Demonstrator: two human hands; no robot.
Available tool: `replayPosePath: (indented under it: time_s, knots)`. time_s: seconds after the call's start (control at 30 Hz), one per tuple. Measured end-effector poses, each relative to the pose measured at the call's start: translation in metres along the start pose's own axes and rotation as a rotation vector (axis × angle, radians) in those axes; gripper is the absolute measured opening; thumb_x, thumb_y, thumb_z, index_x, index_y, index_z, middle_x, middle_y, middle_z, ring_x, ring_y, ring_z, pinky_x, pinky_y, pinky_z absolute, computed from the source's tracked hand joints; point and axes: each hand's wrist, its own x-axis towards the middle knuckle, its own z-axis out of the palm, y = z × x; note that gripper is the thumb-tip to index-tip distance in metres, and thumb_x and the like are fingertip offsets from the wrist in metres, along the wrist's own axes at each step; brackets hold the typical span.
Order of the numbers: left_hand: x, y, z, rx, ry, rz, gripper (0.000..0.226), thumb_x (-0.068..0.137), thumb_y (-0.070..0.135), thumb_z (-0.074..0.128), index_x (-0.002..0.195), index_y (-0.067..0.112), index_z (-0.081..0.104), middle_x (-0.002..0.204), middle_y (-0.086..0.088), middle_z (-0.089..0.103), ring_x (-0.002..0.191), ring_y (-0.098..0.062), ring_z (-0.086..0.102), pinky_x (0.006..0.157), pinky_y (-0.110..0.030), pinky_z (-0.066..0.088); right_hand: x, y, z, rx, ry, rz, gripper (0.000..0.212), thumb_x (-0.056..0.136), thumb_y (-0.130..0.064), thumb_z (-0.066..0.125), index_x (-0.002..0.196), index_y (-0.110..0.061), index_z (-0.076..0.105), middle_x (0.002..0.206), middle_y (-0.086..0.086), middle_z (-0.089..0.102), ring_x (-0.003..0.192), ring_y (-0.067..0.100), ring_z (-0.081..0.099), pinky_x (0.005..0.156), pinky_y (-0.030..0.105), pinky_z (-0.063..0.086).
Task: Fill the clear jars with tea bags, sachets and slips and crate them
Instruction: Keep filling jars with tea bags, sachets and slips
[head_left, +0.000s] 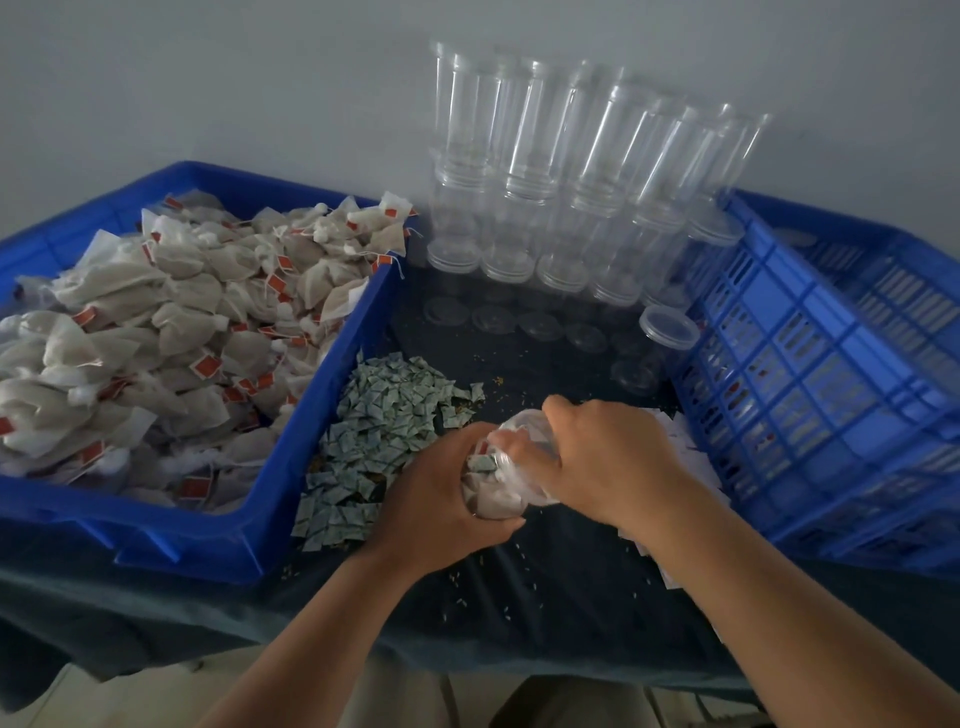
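My left hand (441, 493) grips a clear jar (498, 493) low over the dark table, tilted toward me and packed with beige tea bags. My right hand (597, 457) curls over the jar's upper end, fingers at its mouth. A green-printed sachet (480, 462) shows inside near the opening. The pile of green sachets (379, 447) lies just left of my hands. White paper slips (696, 447) lie under and right of my right wrist. Tea bags with red tags (171, 332) fill the blue bin (291, 467) on the left.
Stacked empty clear jars (561, 197) stand at the back against the wall, with one lidded jar (660, 338) lying in front of them. A slotted blue crate (810, 395) sits at the right. Loose crumbs dot the dark cloth.
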Motion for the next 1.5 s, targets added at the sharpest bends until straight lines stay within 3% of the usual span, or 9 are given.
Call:
replayPosePath:
  time_s: [0.17,0.37,0.57,0.73,0.87,1.13,1.3,1.4,1.5]
  knots:
    - [0.002,-0.002,0.001,-0.040,-0.006,-0.022,0.083,0.063,0.055,0.094,0.135,0.056,0.051,0.122,0.027,0.067,0.106,0.003,0.069,0.076,-0.022,0.060,0.002,0.030,-0.007,0.215,-0.161,-0.295,0.101,0.079,-0.102,0.042,0.163,-0.051,0.023,0.165,-0.020,0.041,0.141,0.011,0.054,0.107,0.038,0.051]
    - [-0.001,-0.001,0.000,-0.034,-0.022,0.013,0.079,0.068,0.052,0.094,0.135,0.053,0.052,0.122,0.025,0.067,0.103,-0.001,0.071,0.068,-0.018,0.058,-0.006,-0.007,0.025,0.264,0.234,-0.248,0.074,0.104,-0.065,0.036,0.141,-0.006,0.062,0.120,0.007,0.072,0.097,0.026,0.073,0.075,0.042,0.061]
    - [-0.001,-0.005,0.001,-0.009,-0.009,-0.055,0.079,0.065,0.063,0.092,0.131,0.059,0.049,0.115,0.028,0.067,0.096,0.003,0.070,0.069,-0.021,0.056,0.006,-0.038,0.003,0.107,0.023,0.133,0.084,0.098,-0.081,0.017,0.115,-0.014,0.063,0.087,0.003,0.068,0.078,0.024,0.068,0.060,0.035,0.053]
    - [-0.001,-0.003,-0.001,-0.050,-0.027,-0.042,0.087,0.062,0.055,0.094,0.138,0.052,0.052,0.123,0.026,0.068,0.109,0.003,0.069,0.083,-0.021,0.058,0.013,0.003,-0.038,0.168,-0.447,-0.176,0.106,0.085,-0.082,0.066,0.168,-0.050,0.007,0.172,-0.004,0.035,0.148,0.021,0.048,0.107,0.038,0.046]
    - [-0.002,-0.003,0.000,-0.051,-0.018,-0.040,0.089,0.059,0.055,0.097,0.135,0.058,0.051,0.124,0.030,0.067,0.108,0.008,0.068,0.081,-0.014,0.056,0.012,0.016,-0.044,0.150,-0.317,-0.362,0.099,0.084,-0.057,0.085,0.164,-0.050,0.029,0.148,-0.018,0.056,0.130,0.011,0.059,0.104,0.035,0.051]
    - [-0.002,-0.003,0.001,-0.021,-0.062,0.007,0.079,0.064,0.054,0.096,0.132,0.046,0.057,0.117,0.025,0.070,0.098,0.004,0.071,0.070,-0.009,0.053,-0.006,0.017,-0.027,0.100,-0.213,-0.282,0.096,0.083,-0.089,0.057,0.160,-0.035,0.036,0.101,-0.014,0.070,0.093,0.015,0.067,0.073,0.031,0.051]
    - [0.001,-0.002,0.004,0.025,-0.024,0.006,0.079,0.061,0.057,0.096,0.128,0.052,0.055,0.114,0.028,0.068,0.093,0.004,0.071,0.067,-0.016,0.058,-0.003,-0.003,-0.014,0.004,-0.115,-0.038,0.091,0.088,-0.090,0.007,0.093,-0.017,0.061,0.067,-0.002,0.057,0.059,0.016,0.054,0.052,0.034,0.041]
    - [0.000,-0.004,0.005,0.009,-0.033,-0.024,0.084,0.060,0.058,0.096,0.133,0.051,0.053,0.117,0.026,0.068,0.098,0.003,0.071,0.072,-0.023,0.061,-0.003,0.007,-0.016,0.067,-0.110,-0.034,0.108,0.080,-0.099,-0.005,0.098,-0.021,0.067,0.086,0.002,0.070,0.078,0.022,0.068,0.066,0.037,0.053]
    - [0.000,-0.001,0.003,0.045,-0.009,-0.014,0.088,0.058,0.063,0.095,0.133,0.058,0.048,0.122,0.030,0.063,0.105,0.006,0.067,0.075,-0.011,0.054,0.004,0.030,-0.035,0.269,-0.301,-0.219,0.093,0.083,-0.097,0.045,0.162,-0.051,0.028,0.161,-0.014,0.046,0.135,0.011,0.056,0.102,0.032,0.049]
